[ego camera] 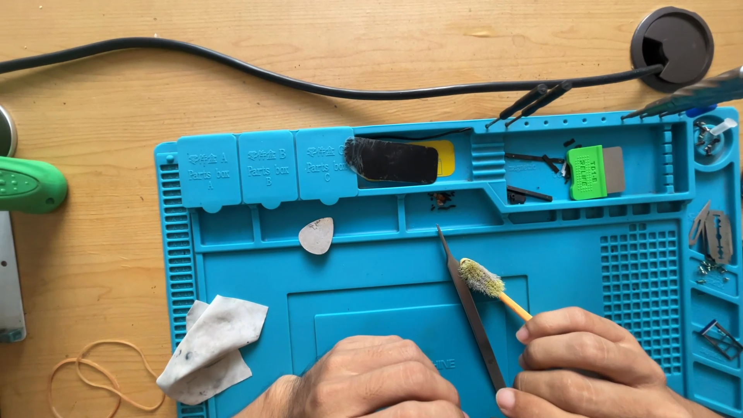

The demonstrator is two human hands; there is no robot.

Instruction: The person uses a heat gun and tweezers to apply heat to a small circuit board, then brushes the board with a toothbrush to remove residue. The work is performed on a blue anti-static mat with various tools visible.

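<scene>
My right hand [596, 364] is at the lower right of a blue silicone work mat [371, 271]. It pinches a cotton swab [489, 283] with an orange stick and a dirty, frayed tip. Dark pointed tweezers [467, 302] run along beside it, their tip aimed up and left; the swab's tip touches them. My left hand [379, 381] rests closed on the mat at the bottom centre, just left of the tweezers. What it holds is hidden.
On the mat lie a crumpled stained wipe [213, 347], a grey pick [316, 235], three lidded parts boxes [267, 166], a black flat part [391, 161], a green block [586, 173] and blades [716, 232]. A black cable [309, 83] crosses the wooden desk. A rubber band [101, 371] lies lower left.
</scene>
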